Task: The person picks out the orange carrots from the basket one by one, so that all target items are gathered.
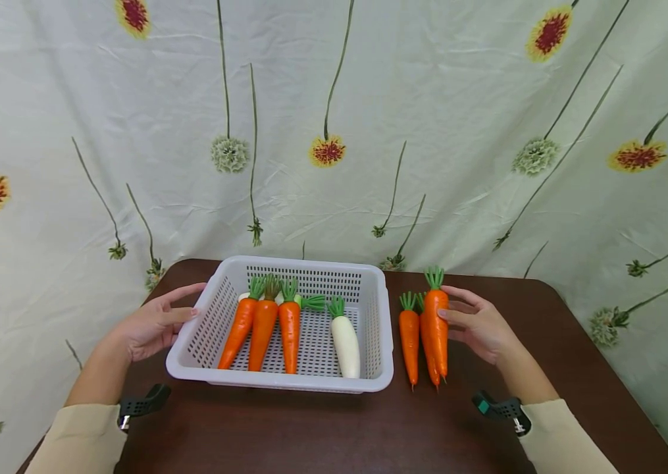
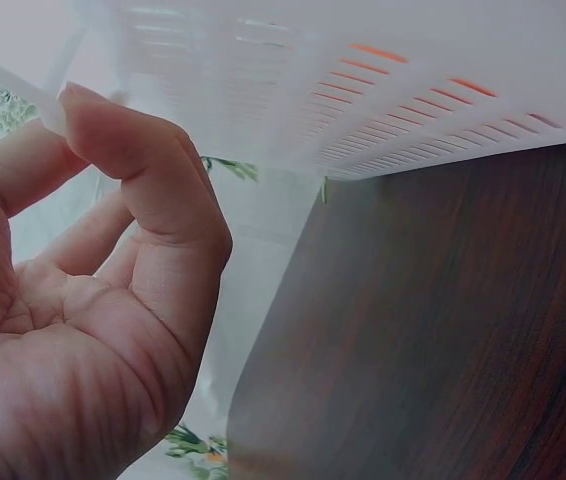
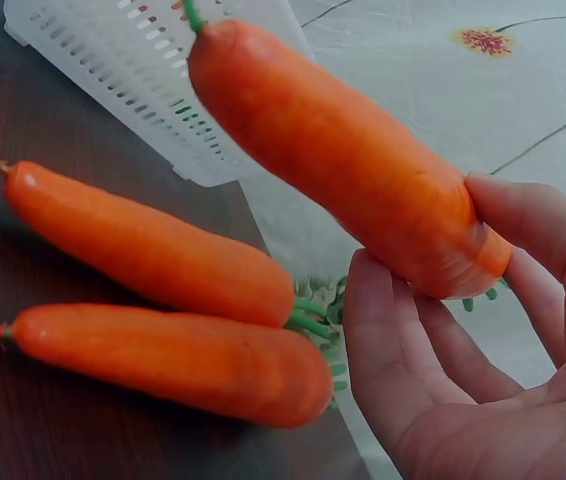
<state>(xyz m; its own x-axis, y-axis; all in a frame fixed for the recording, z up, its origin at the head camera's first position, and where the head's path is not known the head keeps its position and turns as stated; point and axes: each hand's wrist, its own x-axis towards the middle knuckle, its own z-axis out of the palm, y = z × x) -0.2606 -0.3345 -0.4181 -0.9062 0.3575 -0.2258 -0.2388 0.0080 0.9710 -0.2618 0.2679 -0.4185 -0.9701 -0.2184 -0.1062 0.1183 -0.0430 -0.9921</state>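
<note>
Brown table, left hand half-curled, gripping basket, right hand pinching carrot

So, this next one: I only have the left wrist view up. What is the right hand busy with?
Observer: The right hand holds a carrot, near its leafy end.
Operator: Is that the only one outside the basket?
Observer: No, two more carrots lie on the table, to the right.
Operator: I get orange showing through from inside. Is everything in there orange?
Observer: No, a white radish with green leaves lies in there too.
</note>
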